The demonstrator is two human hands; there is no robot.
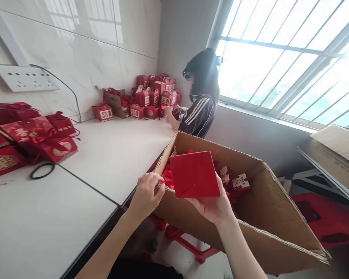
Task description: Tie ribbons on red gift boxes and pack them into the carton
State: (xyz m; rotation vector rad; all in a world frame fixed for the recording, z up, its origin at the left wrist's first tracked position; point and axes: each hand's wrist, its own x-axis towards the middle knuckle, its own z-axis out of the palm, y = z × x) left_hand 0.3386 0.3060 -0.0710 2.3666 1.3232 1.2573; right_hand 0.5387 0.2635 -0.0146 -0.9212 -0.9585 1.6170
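Note:
My right hand (213, 205) holds a flat red box blank (194, 174) from below, just above an open cardboard carton (267, 221). My left hand (147, 193) is closed, its fingers pinching at the blank's left edge by the carton's near rim. The carton holds several more red blanks and small printed red boxes (240, 181). It sits beside the white counter (116, 151).
Red gift bags (31, 135) and a black band (42, 170) lie at the counter's left. A pile of assembled red boxes (154, 97) stands at the far end, where another person (200, 104) works. Red stools (328, 221) and a second carton (337, 155) are on the right under the window.

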